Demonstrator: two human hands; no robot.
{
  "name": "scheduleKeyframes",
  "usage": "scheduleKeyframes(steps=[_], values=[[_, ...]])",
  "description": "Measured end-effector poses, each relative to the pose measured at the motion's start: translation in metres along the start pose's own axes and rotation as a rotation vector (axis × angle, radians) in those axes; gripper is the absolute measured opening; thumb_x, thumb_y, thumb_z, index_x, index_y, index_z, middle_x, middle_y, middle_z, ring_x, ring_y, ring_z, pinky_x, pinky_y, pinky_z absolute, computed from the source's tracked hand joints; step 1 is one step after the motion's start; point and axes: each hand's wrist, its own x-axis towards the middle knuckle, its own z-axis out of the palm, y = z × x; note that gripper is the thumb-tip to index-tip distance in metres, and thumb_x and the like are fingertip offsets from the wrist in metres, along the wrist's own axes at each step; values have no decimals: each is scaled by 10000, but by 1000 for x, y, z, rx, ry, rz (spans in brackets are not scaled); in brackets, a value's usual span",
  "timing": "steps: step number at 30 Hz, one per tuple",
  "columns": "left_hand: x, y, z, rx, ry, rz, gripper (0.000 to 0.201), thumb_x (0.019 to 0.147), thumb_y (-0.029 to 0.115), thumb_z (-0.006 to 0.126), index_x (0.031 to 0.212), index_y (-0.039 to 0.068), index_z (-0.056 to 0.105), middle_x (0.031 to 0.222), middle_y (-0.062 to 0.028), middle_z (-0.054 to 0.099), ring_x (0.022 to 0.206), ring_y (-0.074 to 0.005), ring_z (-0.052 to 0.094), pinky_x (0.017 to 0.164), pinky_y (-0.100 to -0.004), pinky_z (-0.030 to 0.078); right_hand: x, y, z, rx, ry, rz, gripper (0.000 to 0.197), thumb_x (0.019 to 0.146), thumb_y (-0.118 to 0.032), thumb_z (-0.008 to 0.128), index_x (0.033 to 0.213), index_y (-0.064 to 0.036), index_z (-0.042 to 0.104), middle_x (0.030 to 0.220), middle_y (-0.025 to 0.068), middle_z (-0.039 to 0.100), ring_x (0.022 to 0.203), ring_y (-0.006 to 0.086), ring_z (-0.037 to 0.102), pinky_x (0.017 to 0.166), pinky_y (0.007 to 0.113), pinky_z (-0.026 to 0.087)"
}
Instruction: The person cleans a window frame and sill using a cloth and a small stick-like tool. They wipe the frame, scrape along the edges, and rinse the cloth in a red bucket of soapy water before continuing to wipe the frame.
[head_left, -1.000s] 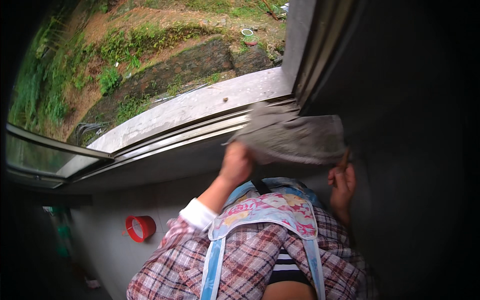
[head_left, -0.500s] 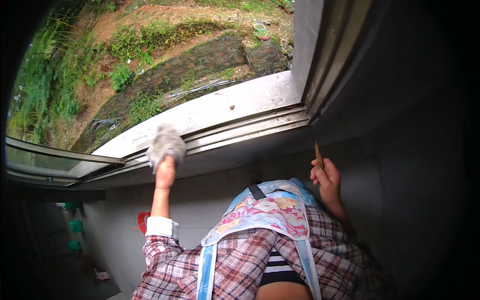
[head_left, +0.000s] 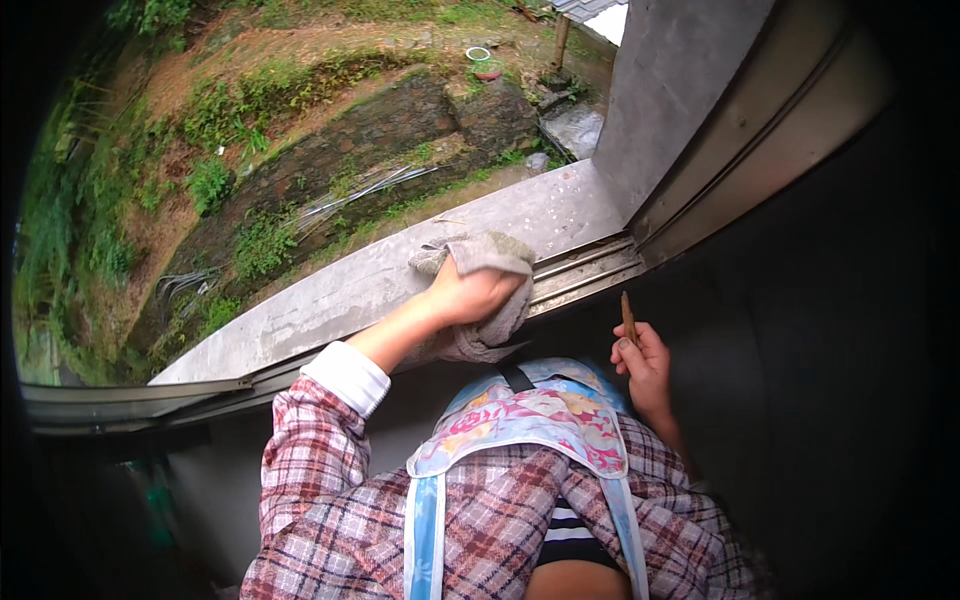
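Note:
My left hand [head_left: 478, 292] grips a grey cloth [head_left: 505, 250] and presses it on the window sill [head_left: 300, 325] and the metal window track [head_left: 585, 275]. Part of the cloth hangs over the inner edge of the track, and my fingers are partly covered by its folds. To the right, below the corner of the frame, my right hand [head_left: 645, 365] holds a thin brown pointed stick [head_left: 628, 318] upright between thumb and fingers, apart from the track.
The side window frame [head_left: 760, 120] rises at the right. A sliding window pane's lower rail [head_left: 140, 393] stands at the left. Outside lie a stone wall [head_left: 370, 130], plants and some pipes [head_left: 365, 193]. I wear a floral apron [head_left: 530, 425].
My left hand has moved right along the sill with the cloth, toward the frame corner. My right hand still holds the stick, in nearly the same place. The view has shifted slightly.

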Motion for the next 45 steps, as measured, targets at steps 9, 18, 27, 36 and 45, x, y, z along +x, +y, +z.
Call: scheduleKeyframes(steps=[9, 18, 27, 36, 45], values=[[80, -122, -32, 622, 167, 130, 225, 842, 138, 588, 1006, 111, 741, 1081, -154, 713, 1035, -341, 665, 923, -395, 523, -26, 1, 39, 7, 175, 37, 157, 989, -78, 541, 1114, -8, 604, 795, 11, 599, 661, 39, 505, 603, 184, 406], [53, -159, -171, -367, 791, 121, 226, 1003, 142, 615, 1149, -22, 671, 1153, -49, 693, 1059, -152, 613, 984, -276, 437, -48, 22, 62, 22, 348, -35, 155, 997, -87, 540, 1113, -7, 605, 781, 7, 592, 637, 34, 489, 591, 181, 395], [-27, -54, -145, -757, 283, 264, 318, 922, 101, 657, 1217, -17, 636, 1202, -88, 653, 1081, -192, 608, 933, -316, 482, -42, 10, 91, -36, 438, -128, 218, 1027, -177, 494, 1132, -27, 612, 769, -5, 596, 609, 20, 466, 562, 166, 356], [20, -28, 0, -182, -356, 881, 427, 826, 281, 727, 1216, 120, 668, 1279, -154, 615, 1263, -374, 523, 1099, -514, 364, -51, 31, 98, 23, 540, -41, 274, 1044, -164, 461, 1150, 11, 643, 755, -17, 591, 596, 4, 440, 560, 162, 367], [125, -9, 68, -107, -28, 825, 429, 801, 316, 726, 1177, 121, 664, 1183, -162, 646, 1125, -377, 597, 988, -468, 457, -52, 61, 97, 70, 651, 5, 277, 1045, -173, 472, 1152, 18, 641, 756, -10, 595, 590, 11, 446, 561, 167, 371]])
